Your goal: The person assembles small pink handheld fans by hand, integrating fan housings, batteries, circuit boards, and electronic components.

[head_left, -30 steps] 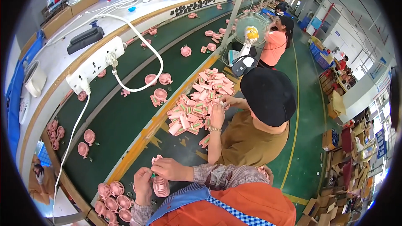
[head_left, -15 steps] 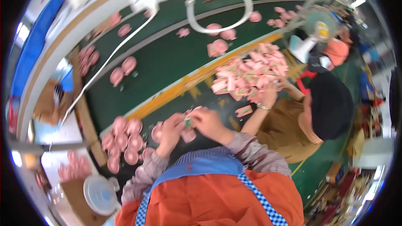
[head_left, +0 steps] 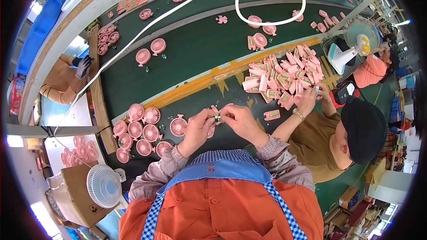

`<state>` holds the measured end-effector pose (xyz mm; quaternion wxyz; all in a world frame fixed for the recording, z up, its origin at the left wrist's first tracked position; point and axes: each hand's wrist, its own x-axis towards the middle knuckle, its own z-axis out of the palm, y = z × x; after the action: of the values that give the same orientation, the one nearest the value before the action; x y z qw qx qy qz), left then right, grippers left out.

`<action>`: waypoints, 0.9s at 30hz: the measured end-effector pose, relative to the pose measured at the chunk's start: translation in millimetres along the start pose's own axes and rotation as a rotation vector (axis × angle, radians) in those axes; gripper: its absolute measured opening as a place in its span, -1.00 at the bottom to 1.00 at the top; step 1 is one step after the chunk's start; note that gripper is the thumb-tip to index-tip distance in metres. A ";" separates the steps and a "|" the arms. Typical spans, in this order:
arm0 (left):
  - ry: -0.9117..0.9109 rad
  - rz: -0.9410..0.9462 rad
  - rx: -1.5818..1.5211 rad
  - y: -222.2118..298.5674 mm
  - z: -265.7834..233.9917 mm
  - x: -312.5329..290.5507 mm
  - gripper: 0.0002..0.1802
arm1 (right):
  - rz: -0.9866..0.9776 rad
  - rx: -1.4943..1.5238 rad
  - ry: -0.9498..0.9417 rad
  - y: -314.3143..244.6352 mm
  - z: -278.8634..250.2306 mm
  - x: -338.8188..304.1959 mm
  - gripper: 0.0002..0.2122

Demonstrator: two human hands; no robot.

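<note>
A dark green belt runs across a factory room, with a yellow stripe along it and a white bench at its far edge. Pink fan heads lie clustered at the belt's near left edge, more are scattered farther up, and a heap of pink handles sits toward the right. A white cable crosses the belt from the top. A white desk fan stands on a box below the near left corner, and another fan stands at the right.

The person, in an orange apron, has both forearms coming up from the lower edge, meeting over the belt's near edge. The left hand and right hand are closed together, fingertips pinching a small pink fan part between them, held just above the belt.

A co-worker in a black cap sits at the right, hands at the heap of handles. Another person's gloved hand shows at the left.

The part is mostly covered by the fingers, so its shape is hard to make out. The picture's rim cuts off the belt at both ends.
</note>
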<state>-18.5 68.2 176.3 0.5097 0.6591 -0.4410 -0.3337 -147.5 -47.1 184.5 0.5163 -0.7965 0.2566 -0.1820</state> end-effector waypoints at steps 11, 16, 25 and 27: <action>0.042 0.257 0.261 -5.1 -0.9 3.7 -0.91 | -0.019 -0.011 -0.117 9.1 -7.0 6.7 -0.97; 0.012 0.372 0.288 -10.9 -6.6 5.5 -0.89 | -0.060 -0.078 -0.165 0.4 -10.6 10.5 -0.98; 0.035 0.282 0.218 -6.5 -5.2 8.1 -0.87 | 0.046 0.089 -0.196 -4.0 -8.9 17.5 -0.95; 0.033 0.262 0.220 -4.9 -6.4 9.1 -0.87 | 0.144 0.123 -0.238 -5.3 -7.3 18.5 -0.94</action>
<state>-8.1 62.7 173.2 0.4806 0.6533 -0.5486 -0.2033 -135.6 -61.7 192.7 0.6027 -0.7588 0.2383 -0.0645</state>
